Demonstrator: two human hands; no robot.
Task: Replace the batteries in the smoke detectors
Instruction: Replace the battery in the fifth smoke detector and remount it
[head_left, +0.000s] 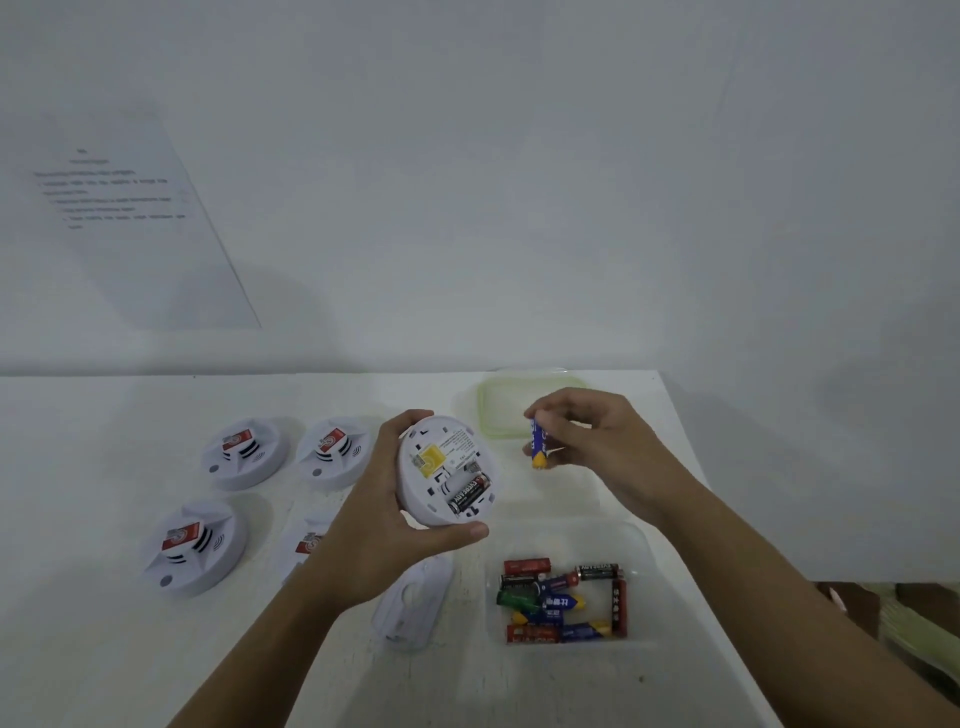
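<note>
Smoke detector, its back open and one black battery seated, is gripped by the left hand above the white surface. A clear tub of loose batteries lies on the near side of the right hand, which pinches a blue-and-yellow battery upright.

Left hand grips detector, right hand pinches battery

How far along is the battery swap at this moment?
Done: mounting plate off, one black battery seated in the held smoke detector. In hand: left hand grips it, right hand pinches a blue battery. Left: the second slot, the plate, and the other detectors.
</note>
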